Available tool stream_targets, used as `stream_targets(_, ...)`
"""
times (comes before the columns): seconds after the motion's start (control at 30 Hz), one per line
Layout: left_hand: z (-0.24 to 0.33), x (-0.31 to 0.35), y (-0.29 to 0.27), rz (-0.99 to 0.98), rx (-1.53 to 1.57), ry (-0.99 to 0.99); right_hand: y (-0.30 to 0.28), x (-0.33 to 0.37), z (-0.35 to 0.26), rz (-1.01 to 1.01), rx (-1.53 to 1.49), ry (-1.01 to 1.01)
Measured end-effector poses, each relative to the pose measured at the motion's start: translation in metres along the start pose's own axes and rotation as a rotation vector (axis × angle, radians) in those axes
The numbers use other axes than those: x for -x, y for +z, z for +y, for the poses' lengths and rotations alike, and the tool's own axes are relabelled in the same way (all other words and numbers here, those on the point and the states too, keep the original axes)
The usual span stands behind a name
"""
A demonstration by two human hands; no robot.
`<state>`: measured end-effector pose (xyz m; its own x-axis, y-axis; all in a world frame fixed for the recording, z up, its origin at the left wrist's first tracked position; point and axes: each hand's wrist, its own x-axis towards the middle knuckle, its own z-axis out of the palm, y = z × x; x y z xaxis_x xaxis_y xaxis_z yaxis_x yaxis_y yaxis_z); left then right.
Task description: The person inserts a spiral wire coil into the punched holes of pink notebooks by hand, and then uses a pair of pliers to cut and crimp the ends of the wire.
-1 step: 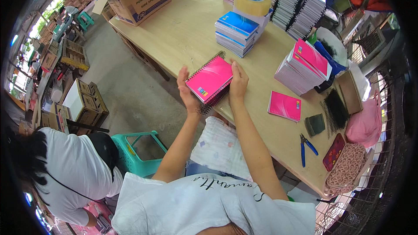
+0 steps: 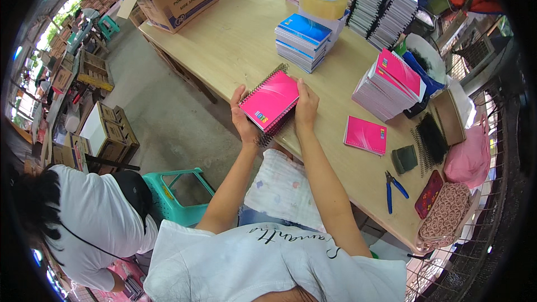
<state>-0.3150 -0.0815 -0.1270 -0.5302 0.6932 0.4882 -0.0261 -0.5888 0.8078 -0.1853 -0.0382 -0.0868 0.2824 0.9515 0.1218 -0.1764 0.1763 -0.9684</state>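
Observation:
A stack of pink-covered spiral notebooks (image 2: pixel 271 100) sits between my two hands, over the near edge of the wooden table. Dark wire coils stick out along its left, far and near sides. My left hand (image 2: pixel 244 118) presses against the left side of the stack, and my right hand (image 2: pixel 306 107) grips its right side with the thumb near the top cover. To the right, a single pink notebook (image 2: pixel 365 135) lies flat on the table. Beyond it stands a taller stack of pink notebooks (image 2: pixel 386 90). How many notebooks I hold cannot be made out.
Blue notebooks (image 2: pixel 302 45) and a tape roll (image 2: pixel 323 2) stand farther back on the table (image 2: pixel 240 39). A cardboard box (image 2: pixel 179 0) sits far left. Blue-handled pliers (image 2: pixel 395 191), black wire coils (image 2: pixel 433 140) and a patterned pouch (image 2: pixel 446 212) lie right. Another person (image 2: pixel 100 218) sits left.
My left hand has closed in slightly toward the left side of the notebook stack. The right hand and the things on the table look the same.

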Motion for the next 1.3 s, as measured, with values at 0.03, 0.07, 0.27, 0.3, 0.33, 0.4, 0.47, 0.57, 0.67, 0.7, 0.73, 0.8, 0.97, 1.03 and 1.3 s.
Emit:
stream_targets(0.03,-0.003,0.0,0.005,-0.013,-0.003,-0.018,-0.003,-0.004,-0.001,-0.041,0.022,0.045)
stream_targets(0.07,-0.005,0.0,0.01,0.007,0.163,-0.027,-0.003,-0.007,0.0,-0.009,0.049,0.053)
stream_targets(0.27,-0.024,-0.018,0.005,-0.003,0.105,-0.069,0.013,-0.02,0.005,0.076,0.223,0.117)
stream_targets(0.3,-0.03,-0.028,-0.007,-0.035,0.093,-0.054,0.017,-0.019,0.001,0.052,0.251,0.12)
stream_targets(0.33,-0.037,-0.035,-0.022,-0.066,0.086,-0.042,0.016,-0.019,-0.004,0.031,0.284,0.123)
stream_targets(0.4,-0.013,-0.044,-0.03,0.185,-0.003,0.006,-0.01,-0.007,-0.012,0.139,0.225,-0.224)
stream_targets(0.47,0.075,-0.033,-0.006,0.231,-0.036,0.225,-0.053,0.017,-0.033,0.147,0.317,-0.467)
stream_targets(0.57,0.143,0.003,0.031,-0.65,-0.172,0.338,-0.154,0.056,-0.075,0.185,0.643,-0.614)
stream_targets(0.67,0.131,0.039,0.12,-1.288,-0.194,0.222,-0.272,0.026,-0.089,0.448,1.006,-0.398)
stream_targets(0.7,0.098,0.043,0.156,-1.492,-0.127,0.217,-0.312,0.01,-0.094,0.48,1.095,-0.224)
stream_targets(0.73,0.073,0.051,0.193,-1.603,-0.145,0.286,-0.351,-0.006,-0.089,0.448,1.27,-0.182)
stream_targets(0.8,0.03,0.057,0.246,-1.763,-0.154,0.411,-0.375,-0.039,-0.085,0.304,1.503,-0.062)
stream_targets(0.97,0.006,0.06,0.311,-2.273,-0.388,0.429,-0.38,-0.06,-0.082,0.142,1.722,0.067)
stream_targets(1.03,0.009,0.061,0.32,-2.345,-0.447,0.395,-0.389,-0.065,-0.08,0.112,1.664,0.065)
stream_targets(1.3,0.084,0.041,0.272,-1.802,-0.649,0.89,-0.407,-0.046,-0.08,0.247,1.733,-0.316)
